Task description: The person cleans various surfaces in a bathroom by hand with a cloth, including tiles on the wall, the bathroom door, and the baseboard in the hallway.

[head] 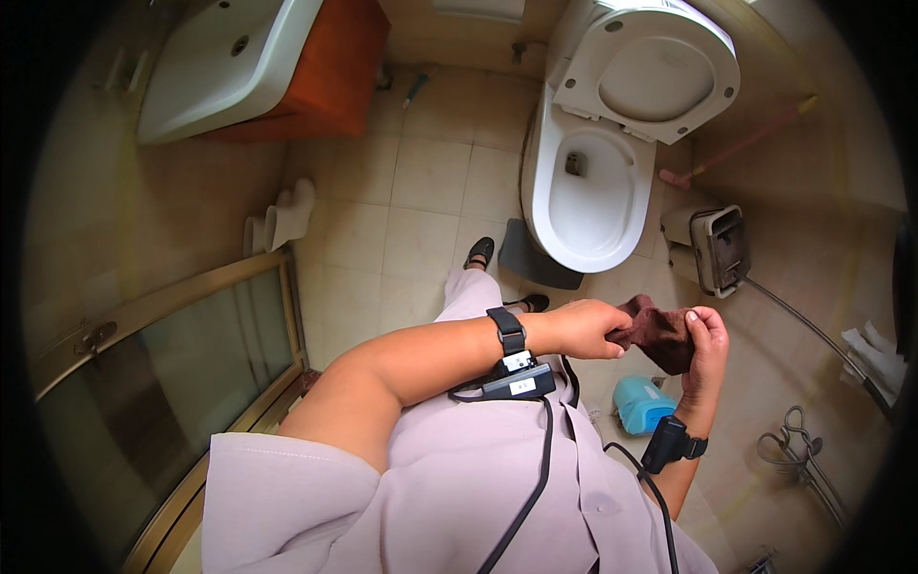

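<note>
My left hand (592,330) reaches across from the left and grips one end of a dark brown cloth (663,344). The other end is pinched between the thumb and fingers of my right hand (706,344). The cloth is bunched near my left hand and hangs more spread beside my right. Both wrists wear black straps with small devices and cables. Beyond my hands stands a white toilet (534,208) with its seat and lid raised. A grey mat (534,262) lies at its base. Below the cloth, a light blue plastic container (642,403) sits on the tiled floor.
A waste bin (719,251) stands right of the toilet, near a pink-handled tool (746,147) leaning on the wall. A metal hose (803,323) runs along the right. At left are a washbasin (208,72) over an orange-brown cabinet (330,79), white boots (290,215) and a framed glass door (193,344).
</note>
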`<control>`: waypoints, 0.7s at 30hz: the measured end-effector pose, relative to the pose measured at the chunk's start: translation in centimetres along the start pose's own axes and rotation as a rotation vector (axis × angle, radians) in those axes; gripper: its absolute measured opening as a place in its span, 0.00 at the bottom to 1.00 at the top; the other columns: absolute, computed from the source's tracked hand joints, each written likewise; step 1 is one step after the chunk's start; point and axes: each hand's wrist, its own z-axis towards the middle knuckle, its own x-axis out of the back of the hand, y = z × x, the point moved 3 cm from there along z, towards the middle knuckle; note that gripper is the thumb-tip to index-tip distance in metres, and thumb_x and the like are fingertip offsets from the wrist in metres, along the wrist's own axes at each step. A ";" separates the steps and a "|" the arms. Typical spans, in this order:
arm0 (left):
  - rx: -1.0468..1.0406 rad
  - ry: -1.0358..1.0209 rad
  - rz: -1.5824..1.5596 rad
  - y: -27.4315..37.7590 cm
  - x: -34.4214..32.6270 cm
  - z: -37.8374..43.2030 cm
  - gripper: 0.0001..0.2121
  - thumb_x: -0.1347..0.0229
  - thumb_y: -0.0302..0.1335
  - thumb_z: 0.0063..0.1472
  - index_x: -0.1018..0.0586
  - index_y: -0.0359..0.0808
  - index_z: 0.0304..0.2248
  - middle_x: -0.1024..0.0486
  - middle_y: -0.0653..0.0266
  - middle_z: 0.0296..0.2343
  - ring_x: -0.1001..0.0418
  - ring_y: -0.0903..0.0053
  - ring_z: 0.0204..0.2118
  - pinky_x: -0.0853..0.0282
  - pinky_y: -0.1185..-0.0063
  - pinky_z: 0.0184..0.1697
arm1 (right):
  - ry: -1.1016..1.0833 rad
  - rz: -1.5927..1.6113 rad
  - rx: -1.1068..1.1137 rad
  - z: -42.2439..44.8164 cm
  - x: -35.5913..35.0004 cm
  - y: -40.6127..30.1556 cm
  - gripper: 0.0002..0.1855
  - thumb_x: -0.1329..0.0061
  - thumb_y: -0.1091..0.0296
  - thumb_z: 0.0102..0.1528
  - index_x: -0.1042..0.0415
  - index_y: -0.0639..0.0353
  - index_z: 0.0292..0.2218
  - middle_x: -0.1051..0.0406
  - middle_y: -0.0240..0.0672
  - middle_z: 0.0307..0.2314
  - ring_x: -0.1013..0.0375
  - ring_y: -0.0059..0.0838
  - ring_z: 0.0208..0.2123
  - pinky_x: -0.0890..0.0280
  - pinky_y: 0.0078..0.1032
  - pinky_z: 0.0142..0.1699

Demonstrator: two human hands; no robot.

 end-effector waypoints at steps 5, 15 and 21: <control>-0.045 -0.048 -0.049 0.3 1.9 -1.0 0.10 0.45 0.32 0.52 0.29 0.34 0.28 0.30 0.56 0.21 0.31 0.63 0.25 0.37 0.70 0.30 | 0.018 0.011 -0.027 -0.8 -3.6 -0.6 0.02 0.55 0.72 0.54 0.34 0.60 0.31 0.29 0.30 0.26 0.31 0.17 0.26 0.34 0.16 0.34; -0.149 0.007 -0.022 0.6 4.0 -3.2 0.11 0.44 0.32 0.50 0.30 0.34 0.27 0.29 0.54 0.22 0.30 0.59 0.27 0.37 0.67 0.31 | -0.005 -0.062 -0.050 -1.8 -7.1 -2.1 0.03 0.54 0.73 0.53 0.33 0.60 0.31 0.30 0.29 0.25 0.31 0.16 0.26 0.35 0.15 0.34; -0.098 0.054 -0.043 0.2 5.1 -4.2 0.11 0.44 0.33 0.50 0.31 0.34 0.25 0.30 0.56 0.21 0.30 0.61 0.26 0.37 0.68 0.30 | -0.074 -0.071 -0.026 -1.3 -9.2 -2.7 0.02 0.54 0.73 0.53 0.33 0.61 0.31 0.30 0.29 0.26 0.31 0.16 0.27 0.35 0.15 0.35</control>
